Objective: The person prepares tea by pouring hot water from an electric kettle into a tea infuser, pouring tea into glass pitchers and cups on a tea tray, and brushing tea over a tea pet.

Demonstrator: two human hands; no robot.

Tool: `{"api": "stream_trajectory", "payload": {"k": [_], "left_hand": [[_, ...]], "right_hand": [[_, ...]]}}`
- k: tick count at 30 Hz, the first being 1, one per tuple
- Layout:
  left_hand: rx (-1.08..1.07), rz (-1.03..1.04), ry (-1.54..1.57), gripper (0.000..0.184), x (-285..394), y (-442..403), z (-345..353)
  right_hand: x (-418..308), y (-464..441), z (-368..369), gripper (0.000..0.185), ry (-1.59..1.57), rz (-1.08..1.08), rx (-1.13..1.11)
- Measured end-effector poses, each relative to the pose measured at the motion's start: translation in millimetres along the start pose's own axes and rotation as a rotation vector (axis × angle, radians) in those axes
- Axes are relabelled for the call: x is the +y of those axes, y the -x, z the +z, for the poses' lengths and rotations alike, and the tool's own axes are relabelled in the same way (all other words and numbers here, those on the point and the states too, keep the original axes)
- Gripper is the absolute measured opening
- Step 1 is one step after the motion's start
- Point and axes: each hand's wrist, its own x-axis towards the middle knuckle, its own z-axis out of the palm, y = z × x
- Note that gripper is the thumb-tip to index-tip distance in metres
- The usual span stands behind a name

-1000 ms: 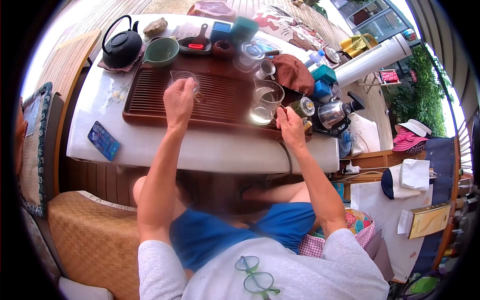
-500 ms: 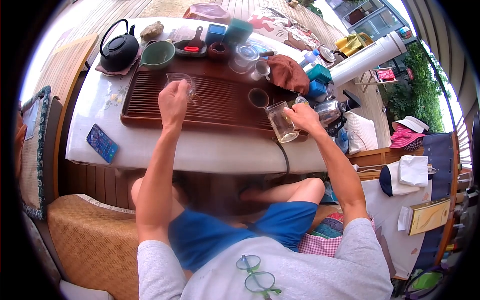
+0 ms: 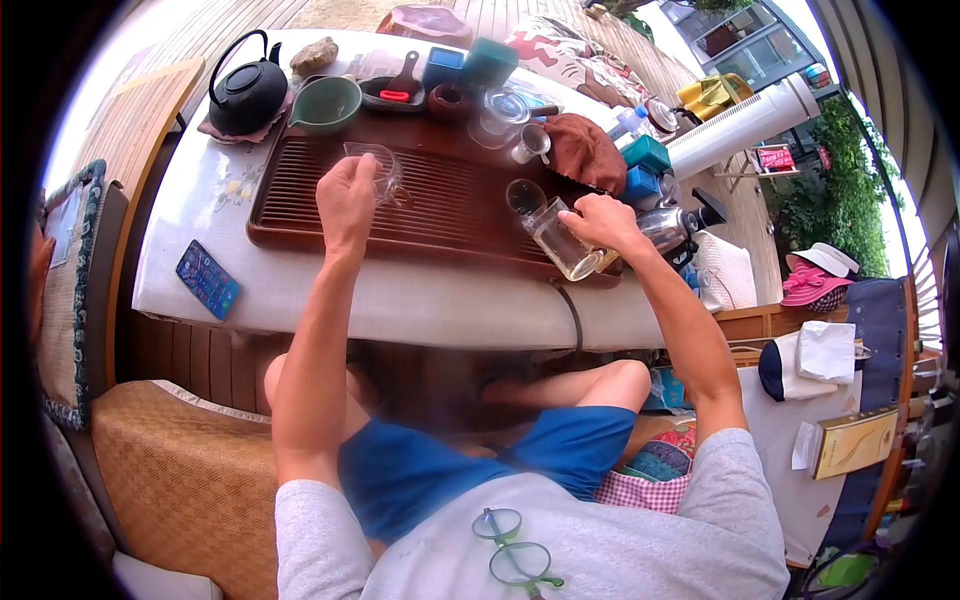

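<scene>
My left hand (image 3: 347, 200) is closed on a clear glass pitcher (image 3: 384, 172), held over the left part of the slatted brown tea tray (image 3: 450, 205). Its handle is hidden by my fingers. On the right, my right hand (image 3: 605, 222) grips a clear glass mug (image 3: 560, 240), tilted over the tray's front right edge. A little pale liquid seems to lie in the mug. Just beyond its rim is a small dark round dish (image 3: 525, 197) on the tray. A metal kettle (image 3: 665, 228) with a black handle stands right of my right hand.
Behind the tray are a green bowl (image 3: 327, 106), a black iron teapot (image 3: 247, 97), a small glass cup (image 3: 531, 143) and a crumpled brown cloth (image 3: 583, 153). A phone (image 3: 208, 280) lies at the table's front left. A black cord (image 3: 572, 312) hangs over the front edge.
The glass mug in my right hand has tilted further, its rim nearer the dark dish. My left hand keeps the pitcher in nearly the same place. The view has shifted slightly.
</scene>
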Motion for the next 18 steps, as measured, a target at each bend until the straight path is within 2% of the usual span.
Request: {"api": "stream_trajectory", "payload": {"k": [7,11,18], "left_hand": [[0.034,0.032,-0.014,0.026,0.6,-3.3,-5.6],[0.051,0.004,0.019,0.026,0.7,-6.2,-11.8],[0.059,-0.012,0.029,0.024,0.6,-8.7,-18.2]], "right_hand": [[-62.4,-17.6,-19.6,0.043,0.057,-0.116,-0.025],[-99.0,-40.4,-18.5,0.044,0.109,-0.253,-0.027],[-143.6,-48.3,-40.6,0.040,0.234,-0.272,-0.098]]}}
